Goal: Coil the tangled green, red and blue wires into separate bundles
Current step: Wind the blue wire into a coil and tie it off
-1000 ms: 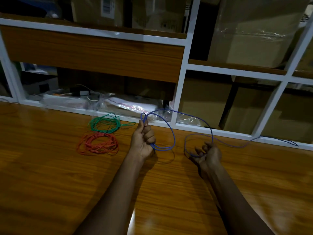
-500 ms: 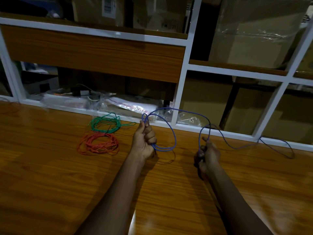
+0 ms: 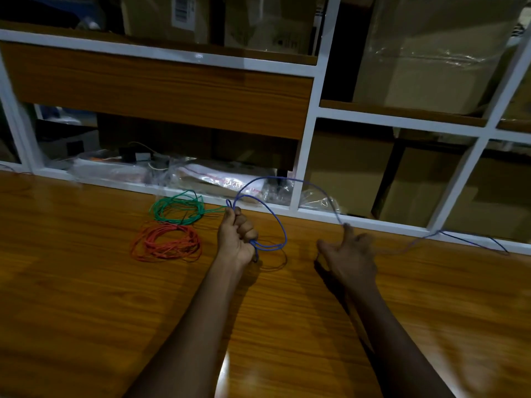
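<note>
A green wire coil point(image 3: 161, 209) lies on the wooden table point(image 3: 86, 297) near the shelf edge. Just in front of it rests a red wire coil point(image 3: 149, 245). My left hand point(image 3: 237, 239) grips a few loops of the blue wire point(image 3: 284, 229), held upright in its fist just right of the two coils. From the fist the blue wire arcs up and right to my right hand point(image 3: 349, 255). That hand is blurred, its fingers spread, with the wire running over the raised fingertip. The wire's loose tail trails right along the shelf's base.
A white-framed shelf unit point(image 3: 309, 133) stands along the table's far edge, filled with cardboard boxes point(image 3: 431, 53) and plastic bags point(image 3: 230, 182). Bare table top stretches in front of and beside my arms.
My right hand has let go of its grip on the blue wire, spread its fingers and shifted right. The small loop near it has drawn out. My left hand has stayed put.
</note>
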